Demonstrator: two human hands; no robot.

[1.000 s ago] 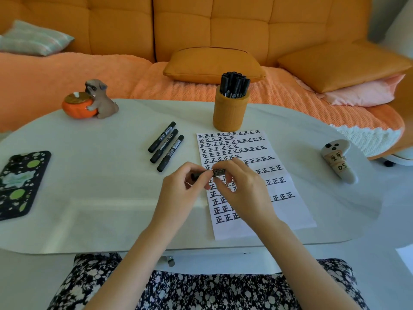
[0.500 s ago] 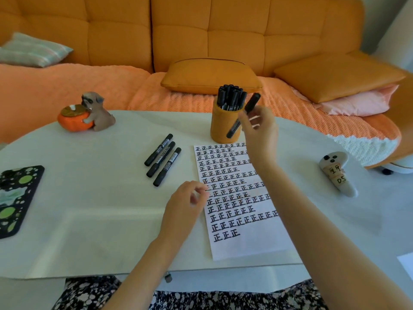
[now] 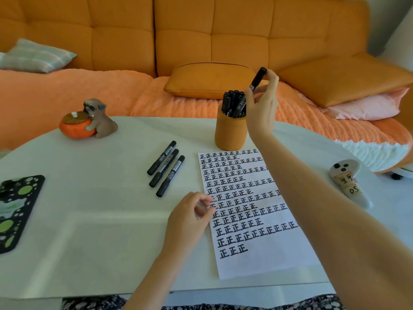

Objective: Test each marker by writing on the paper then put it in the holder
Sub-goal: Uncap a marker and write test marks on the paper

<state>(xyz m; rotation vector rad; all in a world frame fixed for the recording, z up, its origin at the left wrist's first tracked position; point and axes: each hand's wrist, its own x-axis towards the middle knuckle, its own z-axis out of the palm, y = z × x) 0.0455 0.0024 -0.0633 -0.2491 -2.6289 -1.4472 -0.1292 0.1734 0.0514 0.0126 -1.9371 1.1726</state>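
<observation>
My right hand (image 3: 261,108) grips a capped black marker (image 3: 257,79) by its upper end, tilted, with its lower end down among the several black markers standing in the orange holder (image 3: 230,133). My left hand (image 3: 190,217) rests with loosely curled fingers on the left edge of the white paper (image 3: 263,262), which is covered in rows of black characters. It holds nothing. Three capped black markers (image 3: 165,167) lie side by side on the white table (image 3: 93,220), left of the paper.
A dog-and-pumpkin figurine (image 3: 89,120) sits at the table's far left. A dark patterned phone (image 3: 15,209) lies at the left edge, a white ghost-shaped piece (image 3: 348,182) at the right. An orange sofa with cushions (image 3: 210,80) runs behind the table.
My hands capped the marker over the paper. Then my right hand carried it up to the holder and is lowering it in. My left hand stayed at the paper's edge.
</observation>
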